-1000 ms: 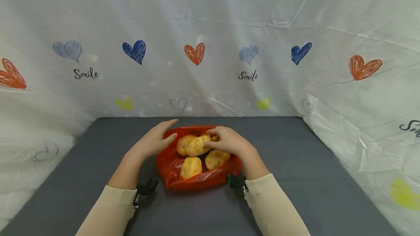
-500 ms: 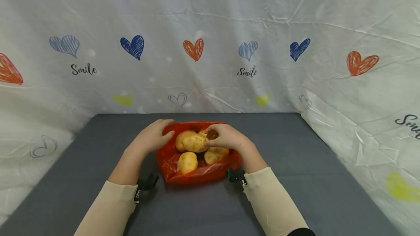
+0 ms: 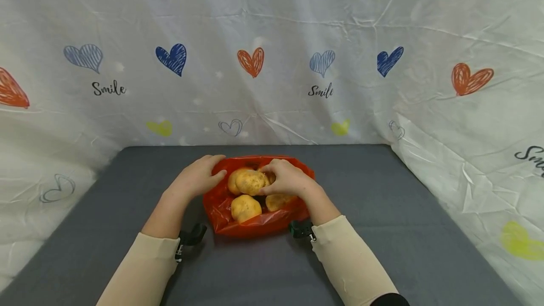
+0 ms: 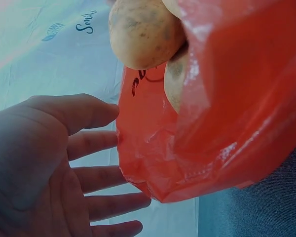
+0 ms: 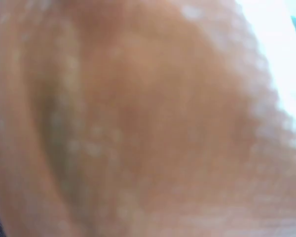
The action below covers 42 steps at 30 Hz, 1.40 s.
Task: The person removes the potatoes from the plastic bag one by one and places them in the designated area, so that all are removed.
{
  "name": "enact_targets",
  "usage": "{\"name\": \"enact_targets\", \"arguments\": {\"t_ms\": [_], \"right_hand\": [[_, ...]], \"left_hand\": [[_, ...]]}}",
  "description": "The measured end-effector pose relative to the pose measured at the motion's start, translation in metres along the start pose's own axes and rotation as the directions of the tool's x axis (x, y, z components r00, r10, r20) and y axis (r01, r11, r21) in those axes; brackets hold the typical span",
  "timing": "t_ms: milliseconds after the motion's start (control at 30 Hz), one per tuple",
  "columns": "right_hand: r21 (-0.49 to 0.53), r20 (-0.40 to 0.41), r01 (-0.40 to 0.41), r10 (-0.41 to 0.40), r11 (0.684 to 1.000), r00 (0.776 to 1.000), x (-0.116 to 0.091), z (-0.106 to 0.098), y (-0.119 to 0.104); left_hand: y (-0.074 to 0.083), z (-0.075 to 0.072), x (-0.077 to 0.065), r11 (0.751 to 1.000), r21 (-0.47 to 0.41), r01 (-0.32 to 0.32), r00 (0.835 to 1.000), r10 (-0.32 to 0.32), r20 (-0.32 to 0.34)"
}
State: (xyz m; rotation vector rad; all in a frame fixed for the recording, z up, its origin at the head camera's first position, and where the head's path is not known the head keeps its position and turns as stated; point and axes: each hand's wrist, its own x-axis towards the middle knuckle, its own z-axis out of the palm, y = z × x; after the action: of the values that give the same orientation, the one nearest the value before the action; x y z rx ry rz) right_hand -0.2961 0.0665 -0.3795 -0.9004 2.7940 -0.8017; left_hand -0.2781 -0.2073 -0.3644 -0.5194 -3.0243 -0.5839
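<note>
A red plastic bag [image 3: 216, 204] with several potatoes in it sits on the dark grey table. My right hand [image 3: 288, 178] reaches into its mouth, fingers and thumb curled at the right end of an upper potato [image 3: 250, 182]. Another potato [image 3: 245, 208] lies at the front left of the bag. At the bag's left rim is my left hand [image 3: 197, 175], holding nothing; in the left wrist view its fingers [image 4: 106, 177] are extended, tips right at the red edge. The right wrist view is a blurred brownish close-up with little detail.
Dark grey cloth covers the table [image 3: 382, 202]. A white curtain [image 3: 280, 22] printed with hearts and "Smile" hangs behind it and along the sides. A black wrist device [image 3: 193, 235] is on the left wrist, a similar device [image 3: 301, 229] on the right.
My right hand has moved slightly left and its fingers have closed in on the upper potato. The bag's right rim now shows behind that hand. My left hand has stayed at the left rim.
</note>
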Motion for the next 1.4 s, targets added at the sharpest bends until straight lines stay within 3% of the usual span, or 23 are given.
{"name": "enact_targets", "arguments": {"t_ms": [233,433,700,967,1400], "right_hand": [[0.034,-0.068,-0.004,0.006,0.999,0.998,-0.008,-0.013,0.000],[0.100,-0.107,-0.053,0.064,0.994,0.992,-0.021,-0.034,0.006],[0.152,-0.095,-0.111,0.126,0.982,0.987,-0.039,-0.059,0.017],[0.201,-0.047,-0.180,0.193,0.963,0.980,-0.052,-0.072,0.035],[0.255,-0.094,-0.300,0.333,0.919,0.938,-0.069,-0.085,0.067]], "left_hand": [[-0.001,0.000,0.001,1.000,0.018,0.015,1.000,-0.015,0.004],[-0.002,0.000,0.001,0.999,0.028,0.022,1.000,-0.022,0.013],[-0.003,-0.001,0.001,0.999,0.030,0.020,1.000,-0.020,0.015],[-0.005,0.000,0.003,0.999,0.033,0.040,0.999,-0.041,0.029],[-0.006,-0.001,0.002,0.998,0.029,0.063,0.997,-0.065,0.049]]}}
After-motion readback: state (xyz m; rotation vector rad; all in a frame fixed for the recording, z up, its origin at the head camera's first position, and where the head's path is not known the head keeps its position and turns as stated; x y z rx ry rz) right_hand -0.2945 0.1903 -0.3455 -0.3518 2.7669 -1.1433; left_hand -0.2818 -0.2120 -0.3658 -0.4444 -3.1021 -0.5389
